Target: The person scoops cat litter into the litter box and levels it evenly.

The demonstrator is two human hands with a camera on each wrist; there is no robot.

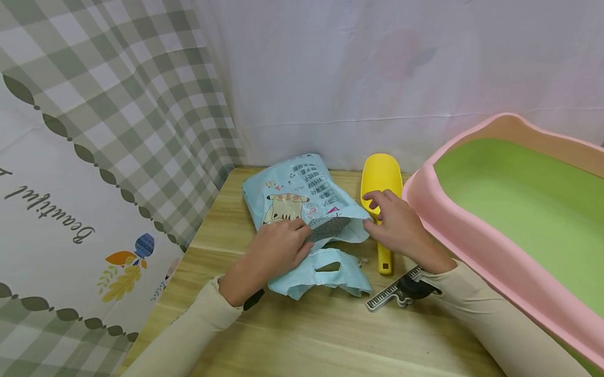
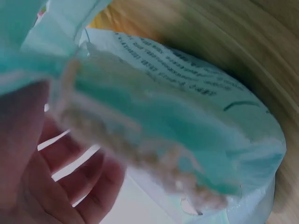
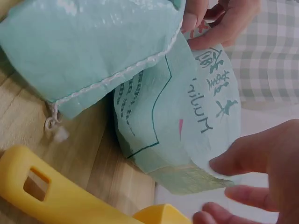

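A light-blue cat litter bag [image 1: 276, 181] with a printed cat lies on the wooden table, its mouth spread and grey granules [image 1: 330, 228] showing inside. My left hand [image 1: 279, 244] grips the left side of the mouth, thumb on the near edge. In the left wrist view, its fingers [image 2: 84, 175] pass behind the bag's edge. At the right corner of the mouth is my right hand [image 1: 398, 220], its thumb and fingers parted. The right wrist view has its fingertips [image 3: 236, 192] right at that corner. The bag's handle flap [image 1: 326, 267] folds toward me.
A yellow scoop [image 1: 380, 173] lies right of the bag, its handle partly under my right hand. Farther right stands a large litter tray with a pink rim [image 1: 468, 225] and green inside. A black-and-silver clip [image 1: 389, 294] shows beside my right wrist. Curtains [image 1: 138, 94] hang behind.
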